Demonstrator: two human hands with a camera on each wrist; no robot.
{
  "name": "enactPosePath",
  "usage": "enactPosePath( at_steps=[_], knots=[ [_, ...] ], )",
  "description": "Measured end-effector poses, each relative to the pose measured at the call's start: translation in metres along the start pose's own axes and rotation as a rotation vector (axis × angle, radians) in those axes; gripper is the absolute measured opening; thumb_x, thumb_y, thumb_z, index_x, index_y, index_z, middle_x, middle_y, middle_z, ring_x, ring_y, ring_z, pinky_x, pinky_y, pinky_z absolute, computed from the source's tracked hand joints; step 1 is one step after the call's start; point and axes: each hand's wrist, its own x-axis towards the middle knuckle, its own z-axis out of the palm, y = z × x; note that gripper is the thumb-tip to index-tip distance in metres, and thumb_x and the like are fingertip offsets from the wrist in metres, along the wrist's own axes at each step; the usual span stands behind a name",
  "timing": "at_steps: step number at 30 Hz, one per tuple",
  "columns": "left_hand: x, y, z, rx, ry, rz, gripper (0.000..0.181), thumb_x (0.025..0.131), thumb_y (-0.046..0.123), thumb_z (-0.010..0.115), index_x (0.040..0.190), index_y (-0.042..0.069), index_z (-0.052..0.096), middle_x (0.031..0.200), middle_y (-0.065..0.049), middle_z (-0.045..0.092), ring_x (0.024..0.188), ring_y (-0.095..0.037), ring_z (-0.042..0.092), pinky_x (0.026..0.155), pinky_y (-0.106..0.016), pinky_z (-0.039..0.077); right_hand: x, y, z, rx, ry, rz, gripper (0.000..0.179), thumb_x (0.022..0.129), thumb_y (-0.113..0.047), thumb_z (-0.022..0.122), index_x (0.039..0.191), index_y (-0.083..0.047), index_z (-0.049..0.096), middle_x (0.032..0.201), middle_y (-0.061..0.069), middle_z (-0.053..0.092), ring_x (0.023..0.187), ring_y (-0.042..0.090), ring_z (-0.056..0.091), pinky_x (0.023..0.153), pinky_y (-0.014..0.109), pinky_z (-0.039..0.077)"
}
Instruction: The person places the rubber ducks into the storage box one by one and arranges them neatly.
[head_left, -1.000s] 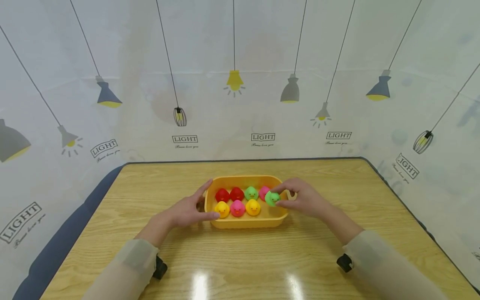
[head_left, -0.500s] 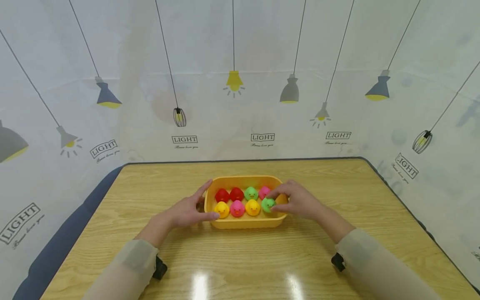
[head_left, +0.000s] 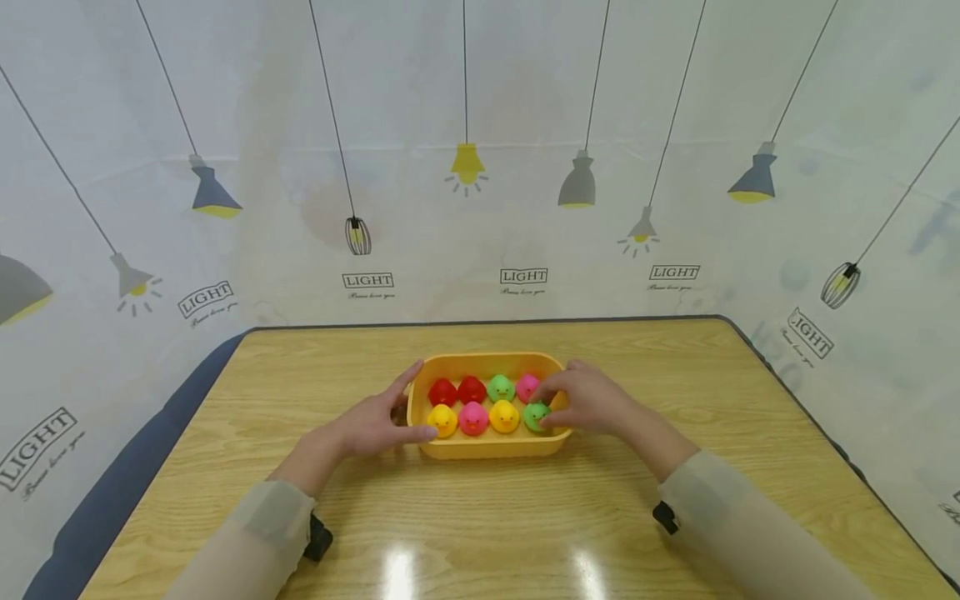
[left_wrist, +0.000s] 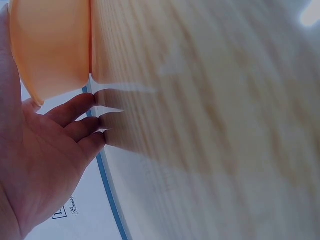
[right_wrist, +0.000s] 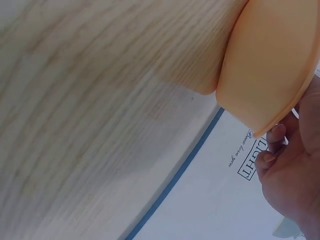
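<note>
A yellow plastic tray on the table holds several small rubber ducks in two rows. My right hand reaches over its right end, thumb and index finger pinching a green rubber duck at the right of the near row. At the left end, my left hand holds the tray, its thumb over the near rim and index finger at the far corner. In the left wrist view, the other fingers of that hand rest beside the tray wall. The right wrist view shows bent fingers under the tray rim.
Beside the held duck sits a yellow duck, then a pink duck and another yellow one. Behind are two red ducks, a green duck and a pink duck. A printed curtain surrounds the wooden table.
My right hand has moved left and down with the green duck, lowering it into the near row next to the yellow duck. The left hand has stayed at the tray's left end.
</note>
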Motion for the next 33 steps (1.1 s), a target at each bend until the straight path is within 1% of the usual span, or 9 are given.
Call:
enactPosePath(
  at_steps=[4,11,15,20,24,28,30,31,33],
  knots=[
    [-0.0001,-0.0004,-0.0004,0.0,0.0,-0.003,0.117,0.084,0.078,0.079,0.171,0.06,0.003,0.166,-0.018,0.054,0.149,-0.043,0.053,0.126,-0.07,0.038,0.002,-0.0034,0.0001,-0.015,-0.003,0.008,0.025,0.089,-0.031,0.094,0.111,-0.027,0.083,0.102,-0.014,0.079,0.09,0.015,0.049,0.08,0.033,0.041],
    [-0.0017,0.0009,-0.0005,-0.001,-0.008,-0.006,0.118,0.085,0.077,0.079,0.172,0.058,0.001,0.164,-0.017,0.056,0.147,-0.042,0.055,0.125,-0.071,0.039,0.0042,-0.0024,0.0007,-0.015,0.009,0.007,0.027,0.087,-0.028,0.095,0.111,-0.027,0.083,0.102,-0.013,0.079,0.089,0.016,0.049,0.078,0.032,0.04],
    [-0.0022,0.0022,-0.0006,0.0,-0.011,-0.004,0.118,0.087,0.076,0.079,0.172,0.057,0.001,0.163,-0.018,0.056,0.146,-0.042,0.055,0.125,-0.071,0.039,0.005,-0.0016,0.0006,-0.013,0.006,0.008,0.026,0.087,-0.027,0.095,0.111,-0.027,0.083,0.102,-0.012,0.079,0.088,0.015,0.048,0.077,0.032,0.039],
    [0.0006,0.0009,-0.0002,-0.002,-0.006,-0.007,0.116,0.086,0.076,0.08,0.171,0.06,0.002,0.162,-0.016,0.058,0.145,-0.04,0.056,0.125,-0.07,0.039,0.0044,-0.0023,-0.0012,-0.02,0.007,-0.001,0.025,0.089,-0.024,0.093,0.111,-0.025,0.084,0.104,-0.011,0.08,0.087,0.015,0.047,0.076,0.031,0.038],
    [0.0019,-0.0003,-0.0008,-0.006,-0.005,-0.002,0.117,0.085,0.076,0.08,0.171,0.06,0.003,0.162,-0.015,0.058,0.145,-0.04,0.056,0.125,-0.07,0.039,0.0044,-0.0022,-0.0016,-0.013,0.008,-0.001,0.025,0.089,-0.023,0.093,0.112,-0.024,0.084,0.105,-0.01,0.081,0.088,0.015,0.047,0.077,0.031,0.038],
    [0.0026,0.0001,-0.0008,-0.014,-0.007,0.003,0.117,0.085,0.076,0.08,0.172,0.059,0.003,0.163,-0.016,0.057,0.146,-0.04,0.055,0.126,-0.07,0.039,0.0042,0.0001,-0.0023,0.005,0.0,-0.001,0.028,0.089,-0.022,0.092,0.116,-0.022,0.084,0.107,-0.01,0.081,0.091,0.017,0.05,0.081,0.034,0.043],
    [0.003,0.0006,-0.0004,-0.012,-0.006,0.006,0.117,0.086,0.076,0.08,0.172,0.059,0.003,0.164,-0.016,0.057,0.148,-0.041,0.054,0.127,-0.07,0.038,0.0035,0.0018,-0.0037,0.029,-0.004,-0.01,0.031,0.09,-0.022,0.091,0.12,-0.021,0.083,0.112,-0.009,0.081,0.098,0.018,0.056,0.089,0.036,0.046],
    [0.003,0.0009,-0.0002,-0.01,-0.005,0.007,0.116,0.086,0.076,0.08,0.172,0.058,0.003,0.164,-0.016,0.057,0.148,-0.041,0.054,0.127,-0.069,0.038,0.0026,0.0026,-0.0048,0.048,-0.002,-0.012,0.032,0.091,-0.021,0.09,0.123,-0.02,0.082,0.114,-0.007,0.081,0.101,0.019,0.059,0.092,0.037,0.049],
    [0.0029,0.0012,0.0003,-0.004,-0.002,0.007,0.116,0.086,0.076,0.08,0.172,0.059,0.004,0.164,-0.016,0.057,0.148,-0.041,0.054,0.128,-0.068,0.038,-0.0001,0.004,-0.0082,0.094,0.01,-0.009,0.035,0.095,-0.022,0.087,0.129,-0.019,0.08,0.119,-0.002,0.08,0.102,0.021,0.062,0.092,0.04,0.052]
  ],
)
